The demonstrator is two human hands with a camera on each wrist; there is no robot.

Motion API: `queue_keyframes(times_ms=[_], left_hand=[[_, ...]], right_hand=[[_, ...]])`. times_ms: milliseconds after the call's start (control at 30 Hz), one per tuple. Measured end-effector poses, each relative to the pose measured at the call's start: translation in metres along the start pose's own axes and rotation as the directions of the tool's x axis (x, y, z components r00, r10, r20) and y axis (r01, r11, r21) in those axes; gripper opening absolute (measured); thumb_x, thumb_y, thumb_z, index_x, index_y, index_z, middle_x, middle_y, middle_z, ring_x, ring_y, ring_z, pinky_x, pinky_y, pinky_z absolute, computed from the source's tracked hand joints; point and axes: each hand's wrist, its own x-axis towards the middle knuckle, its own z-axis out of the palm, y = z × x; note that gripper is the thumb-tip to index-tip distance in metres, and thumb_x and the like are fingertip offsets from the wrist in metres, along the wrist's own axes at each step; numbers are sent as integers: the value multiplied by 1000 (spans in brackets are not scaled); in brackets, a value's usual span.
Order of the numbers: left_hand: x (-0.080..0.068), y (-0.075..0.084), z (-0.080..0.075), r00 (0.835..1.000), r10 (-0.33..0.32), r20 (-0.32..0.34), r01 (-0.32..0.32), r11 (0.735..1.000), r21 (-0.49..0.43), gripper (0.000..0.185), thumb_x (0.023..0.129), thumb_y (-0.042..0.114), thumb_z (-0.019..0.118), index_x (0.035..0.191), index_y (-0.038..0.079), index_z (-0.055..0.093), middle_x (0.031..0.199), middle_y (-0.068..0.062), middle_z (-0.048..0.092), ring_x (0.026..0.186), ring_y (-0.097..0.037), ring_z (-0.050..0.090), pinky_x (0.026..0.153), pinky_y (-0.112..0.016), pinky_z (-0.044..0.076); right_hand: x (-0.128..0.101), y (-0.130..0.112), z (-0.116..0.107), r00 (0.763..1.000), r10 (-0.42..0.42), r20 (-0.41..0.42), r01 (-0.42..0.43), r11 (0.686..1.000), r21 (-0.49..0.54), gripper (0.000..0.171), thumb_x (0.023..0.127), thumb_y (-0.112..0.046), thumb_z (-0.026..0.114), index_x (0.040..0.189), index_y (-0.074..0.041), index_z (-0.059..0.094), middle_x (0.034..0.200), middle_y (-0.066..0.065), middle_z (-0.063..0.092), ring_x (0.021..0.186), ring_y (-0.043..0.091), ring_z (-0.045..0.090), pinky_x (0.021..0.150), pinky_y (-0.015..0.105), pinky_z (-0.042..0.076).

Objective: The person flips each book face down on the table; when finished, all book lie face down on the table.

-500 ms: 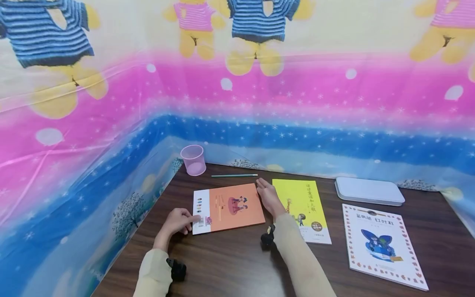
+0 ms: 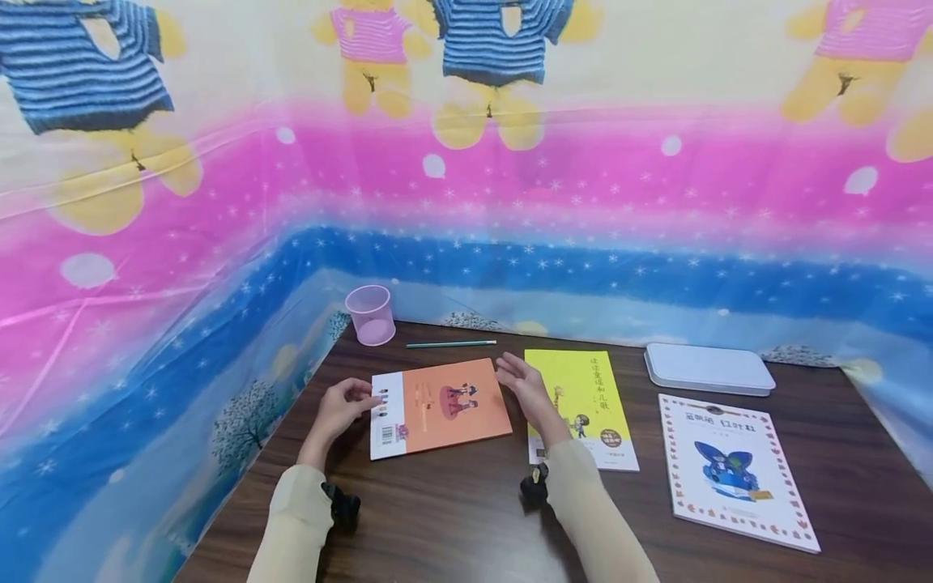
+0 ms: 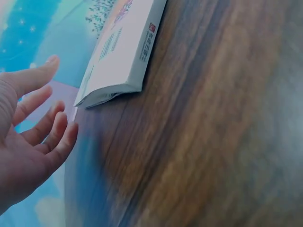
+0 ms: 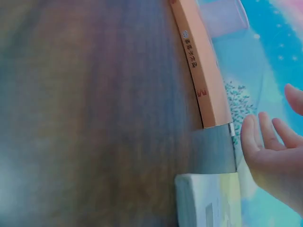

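An orange-covered book [image 2: 437,407] with a white strip on its left lies flat on the dark wooden table [image 2: 452,518]. My left hand [image 2: 348,405] is at the book's left edge with relaxed fingers. In the left wrist view the left hand [image 3: 42,118] is open and just apart from the book [image 3: 120,52]. My right hand [image 2: 526,387] hovers open by the book's right edge, over the gap to a yellow book [image 2: 579,405]. The right wrist view shows the right hand [image 4: 272,151] spread beside the orange spine [image 4: 196,66], clear of it.
A pink plastic cup [image 2: 370,314] stands at the back left corner, with a green pencil [image 2: 450,344] lying beside it. A white tin case [image 2: 709,368] and a white butterfly book [image 2: 732,470] lie to the right. Patterned cloth walls close in the back and left sides.
My left hand slid from the book's near-left corner further up its left edge. My right hand lifted slightly off the book's right edge and opened. The book stays flat.
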Motion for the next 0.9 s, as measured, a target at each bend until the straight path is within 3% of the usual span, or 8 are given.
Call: queue_keyframes(times_ms=[200,400,500,667,900], left_hand=[[16,-2,9,999,-1,-41,2,1000,31,50,87,15,71,131,1,55,128,-24,55,109,-36,55,89,-40,48],[22,-6,19,1000,1,-28,0,999,50,56,87,11,70,138,1,50,138,-24,45,113,-38,51,98,-49,45],[24,-7,20,1000,-21,-17,22,998,55,58,88,11,69,141,0,47,140,-25,43,113,-37,50,97,-49,45],[28,-8,22,998,-56,-8,56,995,77,57,89,14,68,140,-1,48,140,-26,46,111,-36,50,94,-47,46],[31,-14,23,993,-119,-8,119,992,45,59,88,16,69,140,-1,47,137,-24,50,108,-32,50,88,-39,47]], right_hand=[[-26,4,4,999,6,-40,-8,999,-49,54,95,-12,58,146,-5,41,145,19,50,131,36,52,107,46,45],[-45,5,10,975,78,-210,-82,997,-8,45,93,-5,59,137,-2,51,137,20,57,128,34,55,105,43,47],[-50,7,12,963,83,-256,-104,992,-68,44,91,-2,60,134,-1,54,134,20,59,126,34,57,104,42,48],[-57,13,10,967,97,-235,-134,980,-145,49,86,1,67,134,-1,56,132,19,62,123,33,59,102,43,49],[-60,28,8,984,27,-174,-62,978,-200,52,83,12,63,134,1,55,128,22,63,116,32,64,93,38,55]])
